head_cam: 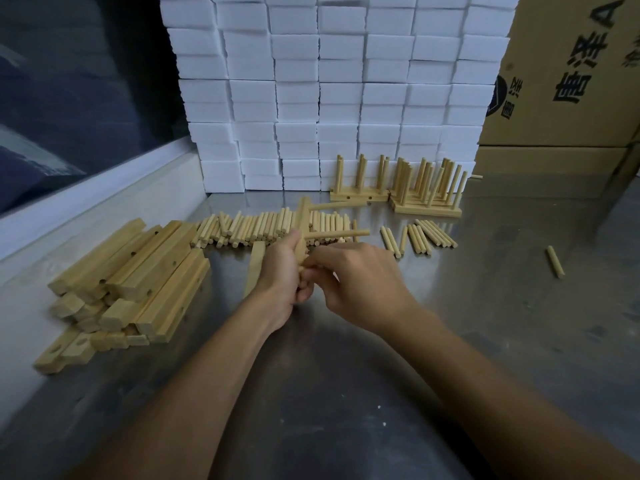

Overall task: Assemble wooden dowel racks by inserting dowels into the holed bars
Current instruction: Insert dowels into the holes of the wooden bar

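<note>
My left hand [282, 271] grips a holed wooden bar [304, 220] held nearly upright above the metal table. Two dowels [337, 233] stick out of the bar to the right. My right hand [356, 278] pinches another dowel at the bar's lower end; that dowel is mostly hidden by my fingers. A second bar [254, 268] lies flat on the table just left of my left hand. Loose dowels [263, 226] lie in a long heap behind my hands.
A pile of holed bars [138, 271] sits at the left. Finished racks [398, 188] stand at the back before a wall of white foam blocks [332, 91]. More dowels [419, 237] and a single one [555, 261] lie right. Cardboard boxes [568, 74] stand far right.
</note>
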